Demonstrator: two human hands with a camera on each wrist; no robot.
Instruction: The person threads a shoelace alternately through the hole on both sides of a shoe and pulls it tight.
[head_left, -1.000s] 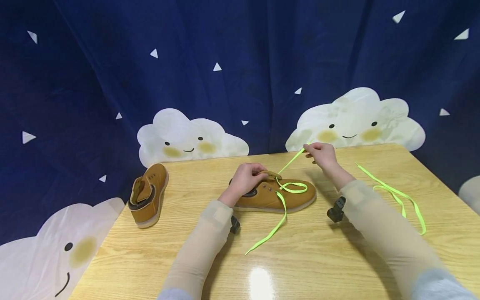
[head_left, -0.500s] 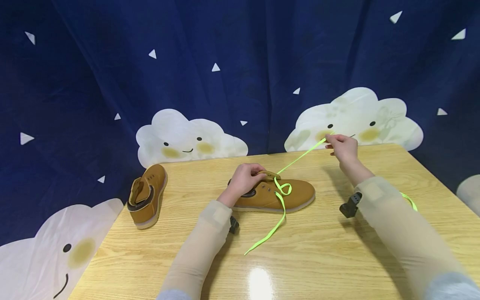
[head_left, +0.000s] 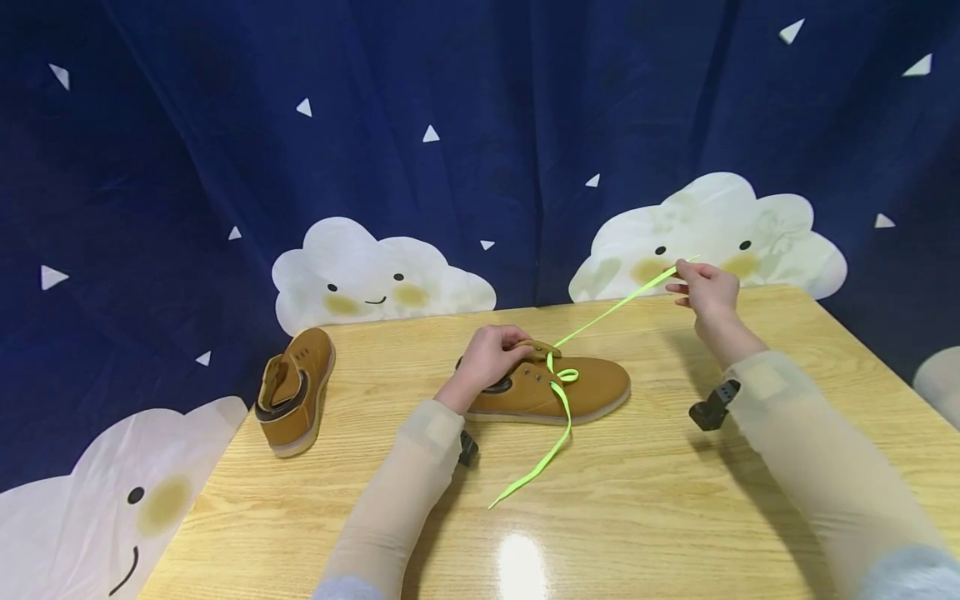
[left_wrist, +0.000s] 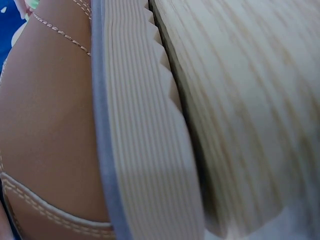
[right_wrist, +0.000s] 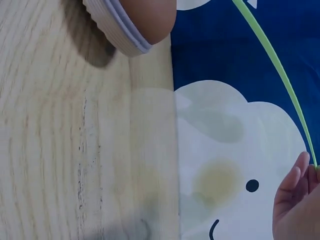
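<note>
A tan shoe (head_left: 600, 385) with a pale ribbed sole lies in the middle of the table, toe pointing right. My left hand (head_left: 489, 360) grips the shoe's upper by the eyelet flap, fingers over its far side. A neon-yellow shoelace (head_left: 607, 312) runs taut from the far eyelets up to my right hand (head_left: 711, 292), which pinches it near its tip. A small loop of lace sits over the tongue area, and the other lace end trails down the near side onto the table. In the left wrist view the shoe's sole (left_wrist: 145, 130) fills the middle.
A second tan shoe (head_left: 300, 392), with no lace showing in it, stands at the table's left. A dark blue curtain (head_left: 450, 67) with cloud prints hangs behind the wooden table (head_left: 637, 517). My right forearm hides the second loose lace at the right.
My right hand has moved right and upward, drawing the lace out longer. The loop over the shoe has shrunk. My left hand has stayed in place on the shoe.
</note>
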